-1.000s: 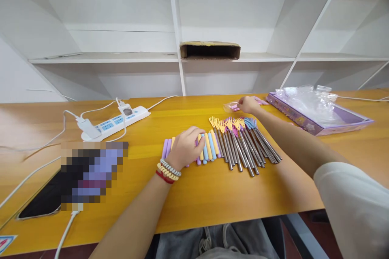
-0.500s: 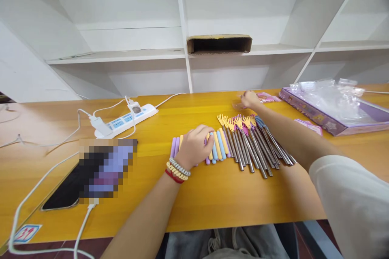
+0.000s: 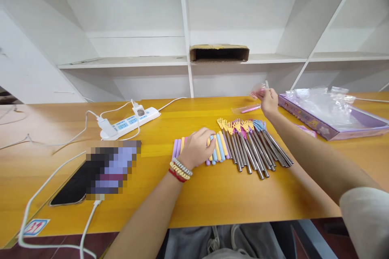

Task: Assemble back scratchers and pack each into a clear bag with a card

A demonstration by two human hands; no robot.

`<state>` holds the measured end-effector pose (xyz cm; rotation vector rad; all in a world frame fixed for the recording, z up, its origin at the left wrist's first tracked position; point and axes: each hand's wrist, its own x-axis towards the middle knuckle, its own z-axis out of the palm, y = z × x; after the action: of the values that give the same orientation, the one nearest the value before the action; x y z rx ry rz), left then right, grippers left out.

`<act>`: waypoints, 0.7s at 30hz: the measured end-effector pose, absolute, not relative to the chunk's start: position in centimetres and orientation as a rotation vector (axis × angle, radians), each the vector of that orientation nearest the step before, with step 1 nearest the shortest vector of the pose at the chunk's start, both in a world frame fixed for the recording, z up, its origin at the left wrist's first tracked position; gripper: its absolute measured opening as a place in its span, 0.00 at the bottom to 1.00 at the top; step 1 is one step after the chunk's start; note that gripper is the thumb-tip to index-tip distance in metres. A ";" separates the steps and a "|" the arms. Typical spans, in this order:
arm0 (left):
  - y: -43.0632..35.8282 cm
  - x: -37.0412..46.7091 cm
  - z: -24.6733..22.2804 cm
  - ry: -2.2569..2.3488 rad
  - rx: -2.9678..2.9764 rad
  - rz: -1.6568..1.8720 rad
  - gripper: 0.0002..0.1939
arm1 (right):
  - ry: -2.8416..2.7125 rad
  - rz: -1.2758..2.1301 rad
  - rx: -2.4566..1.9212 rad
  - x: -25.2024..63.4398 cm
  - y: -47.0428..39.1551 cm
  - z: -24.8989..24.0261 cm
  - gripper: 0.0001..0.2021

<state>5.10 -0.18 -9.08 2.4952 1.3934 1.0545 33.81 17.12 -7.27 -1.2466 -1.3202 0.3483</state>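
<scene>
My left hand (image 3: 199, 147), with coil bands at the wrist, is curled over a row of short pastel handles (image 3: 219, 147) in purple, yellow, blue and pink. Its fingertips are partly hidden. To the right of it lies a bundle of back scratchers (image 3: 249, 145), with metal shafts and small yellow, pink and blue hand-shaped heads. Farther back, my right hand (image 3: 270, 100) is raised above the table, pinching a clear plastic packet (image 3: 257, 90) with something pink in it. Below that hand, a pink stick in a clear wrapper (image 3: 251, 109) lies on the table.
A purple box tray (image 3: 310, 123) heaped with clear plastic bags (image 3: 328, 103) stands at the right. On the left are a white power strip (image 3: 130, 123) with cables and a black phone (image 3: 73, 184). White shelves behind hold an open cardboard box (image 3: 219, 53).
My right hand has risen and moved right from the tabletop, with the clear packet in it. The wrapped pink stick now shows on the table. My left hand stays on the handles.
</scene>
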 end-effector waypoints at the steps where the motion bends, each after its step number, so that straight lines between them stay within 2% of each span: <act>1: -0.3 5.2 -9.0 1.391 2.464 1.055 0.11 | -1.249 0.381 -1.172 33.5 16.0 -7.0 0.13; 4: -0.5 5.5 -8.8 1.309 2.232 1.031 0.13 | -1.279 0.423 -0.996 31.9 11.5 -6.2 0.12; 9: 0.3 6.1 -9.1 1.020 1.592 1.074 0.28 | -1.659 0.311 -0.743 28.3 4.0 -6.2 0.11; 13: 0.8 6.1 -9.5 0.871 1.334 1.014 0.35 | -2.114 0.189 -0.473 25.5 0.8 -8.2 0.06; 17: 0.3 5.8 -9.4 0.898 1.245 0.903 0.29 | -2.417 0.080 -0.388 23.6 -0.6 -10.4 0.03; 21: 0.2 5.8 -9.3 0.945 1.288 0.926 0.21 | -2.447 0.058 -0.392 23.4 -0.9 -11.1 0.07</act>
<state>5.84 0.19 -9.30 1.2881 0.9451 0.9256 23.43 -0.93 -11.14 -0.3917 -2.4474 0.0576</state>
